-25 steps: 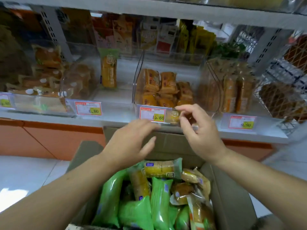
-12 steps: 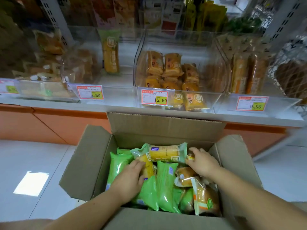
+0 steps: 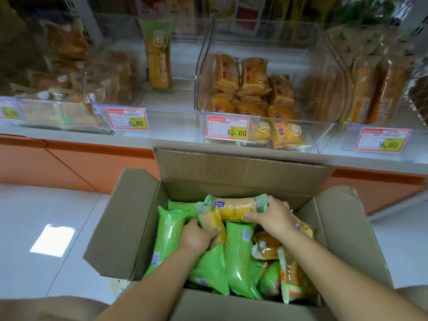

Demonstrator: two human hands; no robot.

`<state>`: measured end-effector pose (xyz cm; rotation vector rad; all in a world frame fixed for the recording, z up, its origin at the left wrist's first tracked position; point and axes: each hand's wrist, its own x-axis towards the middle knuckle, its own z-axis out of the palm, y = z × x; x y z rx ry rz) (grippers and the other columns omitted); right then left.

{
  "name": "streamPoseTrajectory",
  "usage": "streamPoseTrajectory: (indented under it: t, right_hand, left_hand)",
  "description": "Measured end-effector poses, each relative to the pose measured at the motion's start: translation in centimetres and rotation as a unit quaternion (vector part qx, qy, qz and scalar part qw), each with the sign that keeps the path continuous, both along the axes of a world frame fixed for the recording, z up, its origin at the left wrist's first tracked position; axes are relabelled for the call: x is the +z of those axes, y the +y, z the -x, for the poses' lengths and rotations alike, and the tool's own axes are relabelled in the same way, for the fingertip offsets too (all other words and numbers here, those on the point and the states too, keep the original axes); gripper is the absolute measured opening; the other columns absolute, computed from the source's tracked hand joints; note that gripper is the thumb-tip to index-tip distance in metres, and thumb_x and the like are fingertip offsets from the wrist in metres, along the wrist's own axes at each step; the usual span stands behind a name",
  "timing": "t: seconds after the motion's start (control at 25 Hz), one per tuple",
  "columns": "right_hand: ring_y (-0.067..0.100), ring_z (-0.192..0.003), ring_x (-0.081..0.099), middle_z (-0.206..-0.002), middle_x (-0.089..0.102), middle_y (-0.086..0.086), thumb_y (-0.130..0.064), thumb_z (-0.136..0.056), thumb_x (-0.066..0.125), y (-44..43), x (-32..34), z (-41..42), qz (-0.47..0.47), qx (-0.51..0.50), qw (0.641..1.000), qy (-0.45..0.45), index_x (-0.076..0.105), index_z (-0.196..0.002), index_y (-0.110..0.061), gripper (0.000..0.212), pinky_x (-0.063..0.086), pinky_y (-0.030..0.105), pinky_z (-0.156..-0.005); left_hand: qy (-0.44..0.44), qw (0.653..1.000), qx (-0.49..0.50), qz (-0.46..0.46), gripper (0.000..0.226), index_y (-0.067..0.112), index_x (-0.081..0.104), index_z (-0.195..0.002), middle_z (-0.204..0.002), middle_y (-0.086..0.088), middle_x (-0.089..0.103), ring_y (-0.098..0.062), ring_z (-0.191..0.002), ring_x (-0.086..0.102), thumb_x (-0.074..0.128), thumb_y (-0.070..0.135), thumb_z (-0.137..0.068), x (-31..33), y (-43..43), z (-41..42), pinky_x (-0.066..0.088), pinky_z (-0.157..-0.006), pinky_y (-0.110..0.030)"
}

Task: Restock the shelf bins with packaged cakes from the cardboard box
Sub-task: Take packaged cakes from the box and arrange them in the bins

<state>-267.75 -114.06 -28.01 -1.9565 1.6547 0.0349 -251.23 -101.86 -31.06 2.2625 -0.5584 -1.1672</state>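
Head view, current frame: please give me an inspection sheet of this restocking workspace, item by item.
Surface: white shelf carrying clear bins.
Job's things: open cardboard box below the shelf, full of green packs and yellow cakes; 15.60 bin partly filled; 6.80 bin holds one upright pack.
Clutter: nothing seen.
Hands: left hand grips a tilted yellow pack; right hand grips a crosswise yellow pack; both are inside the box.
Cables: nothing seen.
Surroundings: tiled floor, orange shelf base, wire basket far right.
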Motion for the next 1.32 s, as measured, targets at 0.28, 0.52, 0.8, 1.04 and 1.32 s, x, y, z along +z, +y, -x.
streamPoseTrajectory:
  t: [0.28,0.52,0.8,1.04,1.32]
  right_hand:
    - [0.003,-0.091,0.058,-0.101,0.063,-0.012,-0.028,-0.071,0.084,1.1,5.4,0.1,-0.030,-0.059,0.950,-0.306,0.053,-0.107,-0.029,0.048,0.041,0.018,-0.066]
    - [0.006,-0.092,0.061,-0.101,0.066,-0.011,-0.033,-0.073,0.082,1.0,10.7,1.7,-0.013,-0.052,0.936,-0.349,0.058,-0.107,-0.024,0.043,0.043,0.018,-0.065]
    - [0.016,-0.088,0.070,-0.108,0.068,0.000,-0.025,-0.073,0.081,2.7,18.0,0.3,-0.006,0.010,0.905,-0.426,0.065,-0.105,-0.029,0.036,0.059,0.032,-0.068]
    - [0.013,-0.081,0.072,-0.095,0.072,-0.004,-0.030,-0.080,0.075,2.1,27.7,-5.7,0.064,0.060,0.878,-0.471,0.064,-0.099,-0.029,0.022,0.061,0.030,-0.065]
    - [0.014,-0.093,0.066,-0.104,0.068,-0.006,-0.037,-0.077,0.078,-5.0,29.3,-19.9,0.197,0.078,0.887,-0.411,0.063,-0.112,-0.025,0.040,0.056,0.031,-0.074]
  left_hand:
    - [0.096,0.988,0.024,0.121,0.046,0.013,0.057,-0.125,-0.105,-0.001,0.071,-0.014,-0.086,0.068,0.076,0.011,-0.084,3.6,0.6,-0.8,0.052,-0.068,-0.018]
    - [0.069,0.975,-0.052,0.207,0.074,0.030,0.059,-0.125,-0.115,0.008,0.071,-0.012,-0.107,0.067,0.081,0.054,-0.058,8.6,1.5,-4.6,0.049,-0.103,-0.043]
    - [0.200,0.945,-0.036,0.256,0.019,0.013,0.060,-0.108,-0.086,0.000,0.071,-0.014,-0.075,0.068,0.058,0.028,-0.096,17.8,3.6,-6.6,0.056,-0.067,-0.030]
    - [0.187,0.917,0.024,0.351,0.046,0.019,0.060,-0.120,-0.103,-0.008,0.072,-0.023,-0.089,0.072,0.069,0.045,-0.083,25.8,2.6,-11.7,0.060,-0.075,-0.043]
    - [-0.057,0.902,0.039,0.426,0.061,0.030,0.061,-0.109,-0.101,0.006,0.073,-0.014,-0.091,0.072,0.080,0.058,-0.058,29.4,-2.0,-21.8,0.059,-0.082,-0.045]
